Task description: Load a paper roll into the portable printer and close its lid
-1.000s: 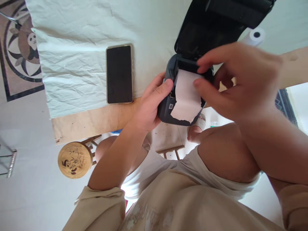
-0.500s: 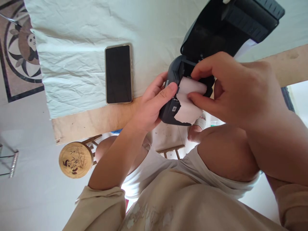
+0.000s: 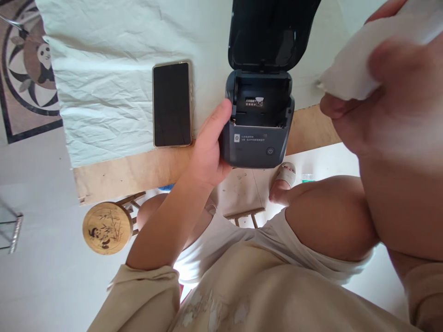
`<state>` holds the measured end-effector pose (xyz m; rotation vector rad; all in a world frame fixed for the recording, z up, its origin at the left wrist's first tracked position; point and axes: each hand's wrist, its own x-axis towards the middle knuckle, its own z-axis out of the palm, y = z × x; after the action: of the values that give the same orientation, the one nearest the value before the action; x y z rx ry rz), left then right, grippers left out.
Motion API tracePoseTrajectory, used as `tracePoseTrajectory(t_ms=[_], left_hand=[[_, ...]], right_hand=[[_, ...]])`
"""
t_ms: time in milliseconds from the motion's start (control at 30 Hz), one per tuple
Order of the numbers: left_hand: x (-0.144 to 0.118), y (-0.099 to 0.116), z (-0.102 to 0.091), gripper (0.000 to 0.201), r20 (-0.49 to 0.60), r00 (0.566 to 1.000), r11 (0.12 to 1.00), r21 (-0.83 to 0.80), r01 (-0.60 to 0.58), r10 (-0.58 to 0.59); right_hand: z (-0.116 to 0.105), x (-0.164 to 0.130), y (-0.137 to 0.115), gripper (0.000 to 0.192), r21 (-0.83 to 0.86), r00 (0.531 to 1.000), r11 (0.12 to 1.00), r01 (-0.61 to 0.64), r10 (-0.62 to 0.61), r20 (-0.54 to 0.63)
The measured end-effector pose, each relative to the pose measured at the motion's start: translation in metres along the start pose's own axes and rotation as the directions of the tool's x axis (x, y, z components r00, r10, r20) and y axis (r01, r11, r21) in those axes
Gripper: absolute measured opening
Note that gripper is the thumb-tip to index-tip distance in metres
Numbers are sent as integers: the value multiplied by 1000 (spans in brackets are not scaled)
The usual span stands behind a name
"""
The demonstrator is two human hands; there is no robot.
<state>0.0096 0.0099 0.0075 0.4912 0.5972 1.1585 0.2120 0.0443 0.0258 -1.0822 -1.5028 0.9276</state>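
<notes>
A small dark grey printer stands at the table's near edge with its lid swung up and its paper bay showing no roll. My left hand grips the printer's left side. My right hand is raised close to the camera at the upper right and holds a white paper roll, blurred, well above and to the right of the printer.
A black phone lies screen-up on the white cloth left of the printer. The wooden table edge runs below it. A round stool stands on the floor at the left. My knees are under the table.
My right hand has lifted the paper roll out of the printer and moved up to the right. The printer has turned square to me, its bay now without paper.
</notes>
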Motion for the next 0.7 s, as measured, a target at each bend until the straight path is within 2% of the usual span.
tracePoseTrajectory(t_ms=[67, 100, 167, 267, 367, 533, 600, 700], left_hand=[[0, -1, 0, 32, 11, 1000, 1000, -3, -14, 14], [0, -1, 0, 32, 12, 1000, 1000, -1, -24, 24], [0, -2, -1, 32, 8, 999, 999, 1, -40, 40], [1, -1, -1, 32, -2, 1000, 1000, 3, -30, 30], [1, 0, -2, 33, -14, 1000, 1000, 18, 11, -11], [1, 1, -1, 30, -21, 1000, 1000, 23, 2, -2], [0, 1, 1, 30, -24, 1000, 1000, 23, 5, -4], [0, 2, 2, 30, -48, 999, 1000, 14, -14, 14]], right_hand=[[7, 0, 4, 33, 54, 997, 996, 67, -65, -42], [10, -1, 4, 28, 12, 995, 995, 94, -94, -34], [12, -3, 3, 26, -204, 994, 973, 107, -106, 16], [9, -5, 3, 38, -464, 995, 881, 95, -75, 61], [4, -4, 9, 46, -579, 997, 812, 74, -44, 66], [3, 3, 23, 61, -724, 988, 686, -69, 149, 48], [6, 1, 20, 64, -708, 986, 704, -60, 153, 69], [3, -5, 1, 62, -603, 998, 798, 21, 21, 62]])
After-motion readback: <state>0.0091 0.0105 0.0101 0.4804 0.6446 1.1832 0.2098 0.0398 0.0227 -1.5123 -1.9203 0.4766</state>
